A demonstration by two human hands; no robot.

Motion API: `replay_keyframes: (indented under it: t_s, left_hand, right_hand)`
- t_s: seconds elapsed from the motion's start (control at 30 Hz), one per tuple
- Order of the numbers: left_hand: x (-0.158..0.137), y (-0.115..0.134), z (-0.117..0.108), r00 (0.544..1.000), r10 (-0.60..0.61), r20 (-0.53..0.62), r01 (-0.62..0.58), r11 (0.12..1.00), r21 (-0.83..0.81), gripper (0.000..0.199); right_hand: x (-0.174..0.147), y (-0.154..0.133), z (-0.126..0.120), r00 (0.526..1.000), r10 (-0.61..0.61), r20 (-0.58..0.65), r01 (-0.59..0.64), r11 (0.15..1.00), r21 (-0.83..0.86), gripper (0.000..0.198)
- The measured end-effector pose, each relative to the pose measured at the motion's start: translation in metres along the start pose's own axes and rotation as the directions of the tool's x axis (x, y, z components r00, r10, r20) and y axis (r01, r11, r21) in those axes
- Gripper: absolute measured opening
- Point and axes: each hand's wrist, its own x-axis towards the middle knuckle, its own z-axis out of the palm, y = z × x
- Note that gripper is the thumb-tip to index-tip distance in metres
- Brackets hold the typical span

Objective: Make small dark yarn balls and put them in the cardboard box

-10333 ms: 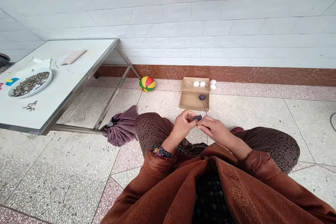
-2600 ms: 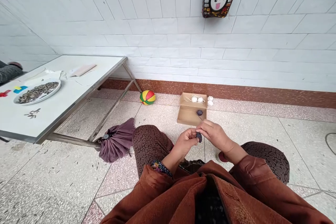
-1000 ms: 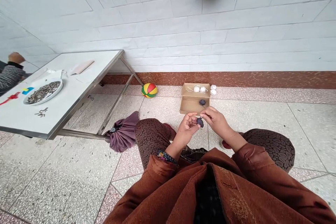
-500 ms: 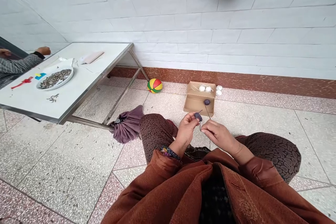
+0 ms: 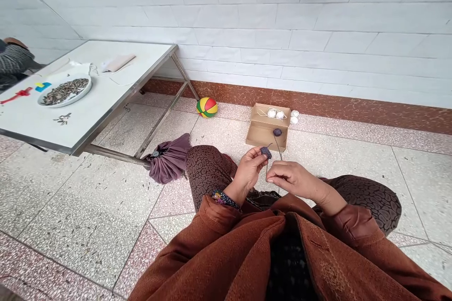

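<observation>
My left hand pinches a small dark grey-purple piece of yarn work between thumb and fingertips. A short loose end sticks up from it. Just right of it and slightly lower, my right hand is closed, thumb against the fingers, on a dark yarn strand that runs down from the piece. Whether a hook is also inside those fingers cannot be made out. Another length of yarn rises from behind my right hand to a dark yarn ball in the open cardboard box on the floor.
White yarn balls lie in the box lid, with more white ones beside it. A colourful ball and a purple cloth bag are near the table, which bears a plate of seeds. Another person's sleeve shows far left.
The view has tilted down a little. My right hand has drawn slightly down and left with the strand. My left hand keeps its pinch. The other person's arm has pulled back.
</observation>
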Motion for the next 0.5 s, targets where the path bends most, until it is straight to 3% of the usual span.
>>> replay_keyframes:
  t_s: [0.07, 0.17, 0.33, 0.5]
  left_hand:
    - [-0.001, 0.002, -0.001, 0.999, -0.024, 0.031, 0.024, 1.000, 0.006, 0.039]
    - [-0.004, 0.001, 0.001, 0.994, -0.030, 0.110, 0.020, 0.995, 0.097, 0.036]
    - [-0.012, -0.001, 0.007, 0.947, -0.068, 0.314, -0.045, 0.940, 0.338, 0.034]
    - [-0.012, -0.003, 0.008, 0.920, -0.090, 0.380, -0.038, 0.948, 0.316, 0.057]
  right_hand:
    - [-0.002, -0.003, 0.000, 1.000, -0.010, -0.027, 0.011, 1.000, 0.016, 0.025]
    - [0.000, -0.002, -0.007, 0.984, 0.017, -0.176, -0.010, 0.999, 0.040, 0.022]
    - [0.009, 0.020, -0.022, 0.888, 0.149, -0.435, -0.167, 0.986, -0.002, 0.018]
    - [0.002, 0.049, 0.000, 0.797, 0.301, -0.524, -0.309, 0.948, 0.074, 0.022]
